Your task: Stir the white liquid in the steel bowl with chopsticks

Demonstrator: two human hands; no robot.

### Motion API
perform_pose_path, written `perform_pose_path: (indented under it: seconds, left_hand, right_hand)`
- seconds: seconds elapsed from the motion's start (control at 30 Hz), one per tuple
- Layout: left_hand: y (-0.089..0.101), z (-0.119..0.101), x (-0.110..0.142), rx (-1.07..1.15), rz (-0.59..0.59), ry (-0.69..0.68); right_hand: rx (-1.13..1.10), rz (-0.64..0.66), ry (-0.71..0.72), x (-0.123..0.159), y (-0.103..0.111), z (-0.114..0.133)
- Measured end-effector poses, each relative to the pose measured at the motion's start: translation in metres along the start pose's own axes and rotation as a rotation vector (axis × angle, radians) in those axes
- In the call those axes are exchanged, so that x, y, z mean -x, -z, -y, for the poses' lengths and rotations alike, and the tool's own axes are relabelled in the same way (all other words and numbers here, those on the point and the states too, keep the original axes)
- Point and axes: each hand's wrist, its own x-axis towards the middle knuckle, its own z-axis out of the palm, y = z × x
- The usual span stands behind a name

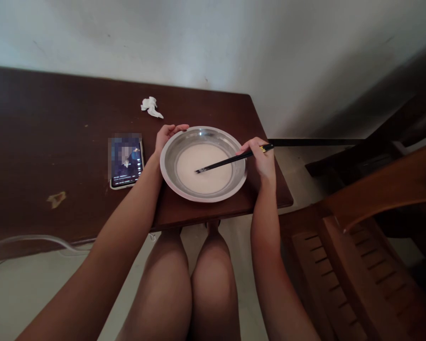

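Note:
A shallow stainless-steel basin (pixel 168 177) sits near the front edge of the dark wooden table, with a pale, milky liquid (pixel 202 182) in it. My left hand (pixel 166 136) grips the basin's rim at its far left, fingers curled along the outside. In my right hand (pixel 261 158) are black chopsticks (pixel 230 161) with gold bands near the top, held together at a slant. Their lower tips reach the liquid near the middle of the basin. My right fingers are close to the basin's right rim; whether they touch it I cannot tell.
Left of the basin, a phone (pixel 127 163) with a lit screen lies on the table (pixel 57 142). Crumpled white tissue (pixel 151 107) rests farther back. A white cable (pixel 53 238) runs along the front left edge. Wooden chairs (pixel 326 251) stand at the right, and a wall rises behind.

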Motion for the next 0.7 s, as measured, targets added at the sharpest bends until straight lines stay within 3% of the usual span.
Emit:
perform_pose_path:
  seconds: [0.07, 0.27, 0.47, 0.63, 0.7]
  left_hand:
    - [0.000, 0.000, 0.000, 0.009, 0.002, 0.008]
    - [0.000, 0.000, -0.002, -0.001, -0.008, 0.009]
    - [0.001, 0.001, -0.002, -0.007, -0.003, -0.002]
    - [0.003, 0.001, -0.003, 0.008, 0.003, -0.011]
    - [0.002, 0.001, -0.003, 0.013, 0.004, 0.001]
  right_hand:
    - [0.053, 0.031, 0.020, 0.000, -0.001, 0.002]
    - [0.042, -0.185, 0.003, -0.003, 0.003, -0.007]
    - [0.107, 0.043, 0.014, 0.001, -0.002, 0.004]
    - [0.027, -0.169, 0.011, -0.003, 0.002, -0.004]
    - [-0.006, -0.171, 0.007, -0.003, 0.003, -0.005]
